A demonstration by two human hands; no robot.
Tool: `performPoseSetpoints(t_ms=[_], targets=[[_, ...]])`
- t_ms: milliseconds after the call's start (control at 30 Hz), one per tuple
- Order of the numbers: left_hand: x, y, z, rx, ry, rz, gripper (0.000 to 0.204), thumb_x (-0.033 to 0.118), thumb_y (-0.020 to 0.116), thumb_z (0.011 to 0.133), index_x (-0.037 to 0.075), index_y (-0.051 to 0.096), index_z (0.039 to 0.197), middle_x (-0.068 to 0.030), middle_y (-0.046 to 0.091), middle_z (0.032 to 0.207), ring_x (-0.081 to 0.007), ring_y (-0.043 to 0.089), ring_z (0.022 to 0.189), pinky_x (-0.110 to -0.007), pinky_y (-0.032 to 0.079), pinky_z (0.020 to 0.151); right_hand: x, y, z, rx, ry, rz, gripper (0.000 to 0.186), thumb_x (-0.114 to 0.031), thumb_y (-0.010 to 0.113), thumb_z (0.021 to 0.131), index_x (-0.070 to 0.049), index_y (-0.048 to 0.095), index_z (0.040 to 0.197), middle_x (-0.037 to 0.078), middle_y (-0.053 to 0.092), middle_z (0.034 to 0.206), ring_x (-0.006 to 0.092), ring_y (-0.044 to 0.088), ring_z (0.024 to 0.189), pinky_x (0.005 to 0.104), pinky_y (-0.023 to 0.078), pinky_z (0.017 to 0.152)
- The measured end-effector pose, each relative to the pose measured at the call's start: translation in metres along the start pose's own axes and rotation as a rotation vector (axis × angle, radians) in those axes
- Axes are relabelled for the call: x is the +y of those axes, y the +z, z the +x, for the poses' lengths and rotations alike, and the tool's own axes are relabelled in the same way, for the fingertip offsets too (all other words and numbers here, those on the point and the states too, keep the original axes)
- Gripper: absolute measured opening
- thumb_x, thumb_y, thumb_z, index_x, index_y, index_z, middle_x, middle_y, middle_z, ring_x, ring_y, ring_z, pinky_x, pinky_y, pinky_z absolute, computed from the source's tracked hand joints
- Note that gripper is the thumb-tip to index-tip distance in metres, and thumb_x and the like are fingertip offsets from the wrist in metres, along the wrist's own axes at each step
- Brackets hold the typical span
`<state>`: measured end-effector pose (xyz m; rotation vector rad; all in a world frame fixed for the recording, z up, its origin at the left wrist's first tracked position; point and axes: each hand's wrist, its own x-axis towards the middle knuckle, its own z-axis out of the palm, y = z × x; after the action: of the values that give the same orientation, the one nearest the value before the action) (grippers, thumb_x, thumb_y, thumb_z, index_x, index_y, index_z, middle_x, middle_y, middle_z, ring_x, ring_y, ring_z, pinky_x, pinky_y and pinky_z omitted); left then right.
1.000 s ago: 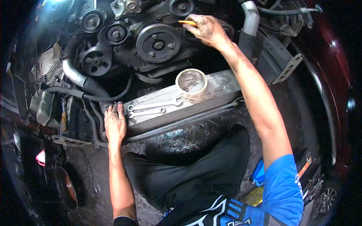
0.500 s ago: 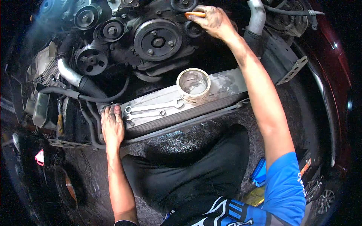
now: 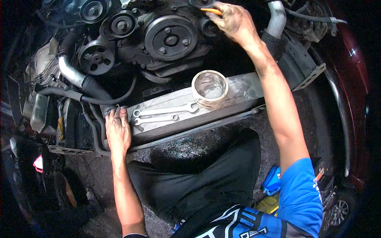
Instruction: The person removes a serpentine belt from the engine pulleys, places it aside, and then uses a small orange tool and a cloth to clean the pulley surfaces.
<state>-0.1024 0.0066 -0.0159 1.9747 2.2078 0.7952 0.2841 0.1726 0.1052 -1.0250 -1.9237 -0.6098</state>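
My right hand (image 3: 237, 24) reaches far forward, its fingers closed around a slim orange-handled tool (image 3: 211, 11) beside the engine's upper right pulleys. The tool's working end cannot be made out against the dark engine. My left hand (image 3: 118, 129) lies stretched out on the left end of the radiator (image 3: 168, 96), beside a black hose, and holds nothing. On the radiator's pale top rest a larger wrench (image 3: 164, 111) and a smaller wrench (image 3: 155, 118), side by side. To their right stands an open round can (image 3: 211, 103) with smeared inner walls.
A large crankshaft pulley (image 3: 170, 38) and several smaller pulleys fill the engine front. Metal pipes (image 3: 72, 71) with black hoses flank it. A dark red body panel (image 3: 355, 75) borders the right side. Near my right elbow lies a blue object (image 3: 272, 181) on the floor.
The view has shifted slightly, so the engine and the can sit a little farther right. My right hand keeps hold of the orange tool near the pulleys. My left hand stays on the radiator's end.
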Motion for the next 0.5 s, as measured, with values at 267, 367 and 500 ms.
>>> performPoseSetpoints(t_ms=[267,367,500], targets=[[-0.002,-0.002,0.001,0.030,0.056,0.015,0.063,0.045,0.036,0.108,-0.009,0.064,0.121,-0.0311,0.057,0.133,-0.0459,0.047,0.130,-0.048,0.035,0.112,-0.002,0.009,-0.004,-0.112,0.109,-0.026,0.028,-0.033,0.069,0.091,-0.010,0.071,0.107,0.014,0.072,0.092,0.0346,0.070,0.082,0.0417,0.056,0.071],[-0.008,-0.001,0.000,0.051,0.088,0.023,0.060,0.043,0.037,0.108,-0.009,0.065,0.121,-0.0307,0.058,0.131,-0.0458,0.049,0.128,-0.048,0.036,0.111,-0.027,0.011,0.001,0.034,0.038,-0.182,0.023,-0.030,0.071,0.090,-0.012,0.071,0.105,0.010,0.070,0.090,0.0320,0.071,0.078,0.0399,0.058,0.065],[-0.006,0.001,0.001,0.064,0.085,0.017,0.058,0.042,0.038,0.108,-0.009,0.065,0.119,-0.0308,0.059,0.129,-0.0462,0.050,0.126,-0.048,0.037,0.110,-0.035,0.018,-0.005,0.067,-0.030,-0.298,0.023,-0.028,0.070,0.091,-0.015,0.070,0.109,0.006,0.065,0.084,0.0282,0.069,0.070,0.0382,0.057,0.057]])
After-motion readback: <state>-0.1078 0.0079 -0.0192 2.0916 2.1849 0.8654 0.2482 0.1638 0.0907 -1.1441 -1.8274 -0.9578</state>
